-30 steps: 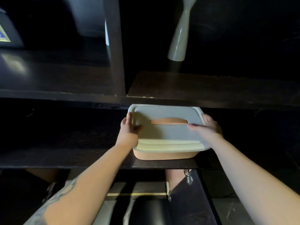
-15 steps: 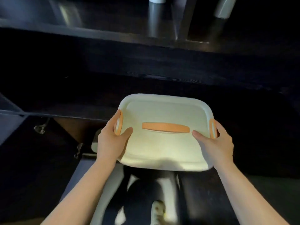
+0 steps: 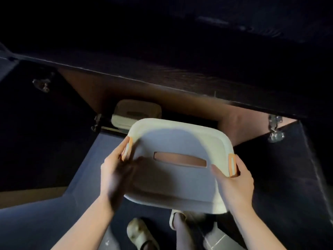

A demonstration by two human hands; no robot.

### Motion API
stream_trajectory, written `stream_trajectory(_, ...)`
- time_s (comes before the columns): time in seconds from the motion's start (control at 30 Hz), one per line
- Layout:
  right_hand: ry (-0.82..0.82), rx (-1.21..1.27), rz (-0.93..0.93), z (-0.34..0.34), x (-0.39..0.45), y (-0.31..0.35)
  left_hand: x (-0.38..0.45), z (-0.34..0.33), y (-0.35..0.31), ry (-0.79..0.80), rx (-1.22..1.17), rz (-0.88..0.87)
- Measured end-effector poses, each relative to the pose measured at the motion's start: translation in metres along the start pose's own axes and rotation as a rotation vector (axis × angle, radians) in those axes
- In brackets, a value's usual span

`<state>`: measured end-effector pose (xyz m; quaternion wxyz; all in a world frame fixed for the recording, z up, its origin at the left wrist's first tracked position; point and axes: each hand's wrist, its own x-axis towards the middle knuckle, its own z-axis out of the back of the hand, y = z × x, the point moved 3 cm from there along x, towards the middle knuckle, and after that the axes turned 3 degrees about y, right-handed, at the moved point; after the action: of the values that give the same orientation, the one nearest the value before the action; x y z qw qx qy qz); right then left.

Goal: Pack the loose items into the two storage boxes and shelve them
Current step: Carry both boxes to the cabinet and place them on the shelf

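Observation:
A cream storage box (image 3: 178,179) with a closed lid, an orange handle slot and orange side clips hangs in the air in front of an open lower cabinet. My left hand (image 3: 115,172) grips its left edge at the clip, thumb on the lid. My right hand (image 3: 234,183) grips the right edge at the other clip. A second cream box (image 3: 137,112), lid on, sits inside the cabinet at the back left, partly hidden behind the held box.
A dark shelf edge (image 3: 162,82) runs across above the cabinet opening. Two cabinet doors (image 3: 36,141) (image 3: 281,168) stand open left and right, with metal hinges (image 3: 273,130). My slippered feet (image 3: 140,235) are on the floor below the box.
The box has come off the upper shelf and moved down in front of the lower cabinet. My view has tilted downward, and the second box inside has come into sight.

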<state>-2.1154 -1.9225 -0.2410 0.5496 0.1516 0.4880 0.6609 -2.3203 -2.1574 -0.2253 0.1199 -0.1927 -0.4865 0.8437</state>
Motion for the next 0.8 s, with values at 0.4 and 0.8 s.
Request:
stream_trajectory(0.4,0.089,-0.129,-0.189,-0.075,0.167,-0.177,0.107,-0.187,0.158,0.176,0.060,0.256)
stream_trajectory(0.8,0.122,-0.324,-0.142,-0.163,0.336,-0.249,0.249,-0.311,0.258,0.377,0.308,0.184)
